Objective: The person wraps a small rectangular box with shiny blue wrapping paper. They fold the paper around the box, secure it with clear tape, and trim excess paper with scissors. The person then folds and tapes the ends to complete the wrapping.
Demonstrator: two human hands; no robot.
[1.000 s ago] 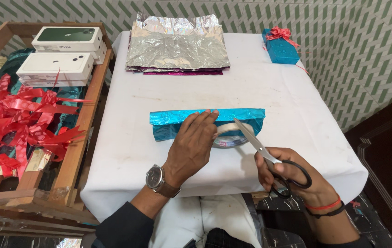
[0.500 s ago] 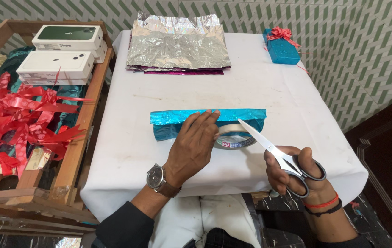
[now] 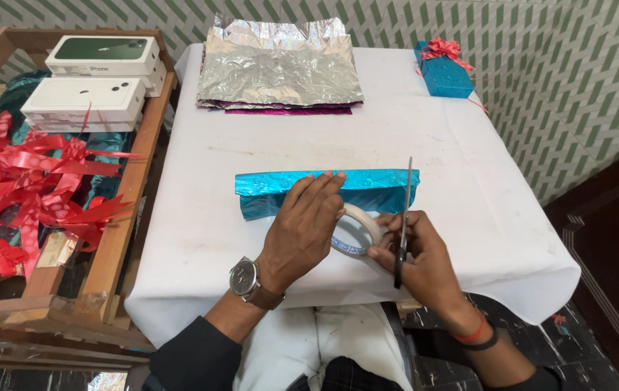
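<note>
Your left hand [image 3: 302,232] lies flat, fingers pressed together, on the teal foil-wrapped box [image 3: 327,190], whose long axis runs left to right across the tabletop [image 3: 469,174], near its front edge. Your right hand [image 3: 418,257] closes its fingers around the scissors [image 3: 402,224], blades shut and pointing away from you, and touches the tape roll [image 3: 356,232], tilted on edge against the box. A white cloth covers the tabletop; green-patterned tiles line the wall. The wrap is crinkled and shiny. Silver foil sheets [image 3: 279,69] and a wrapped blue gift [image 3: 443,72] sit at the back.
</note>
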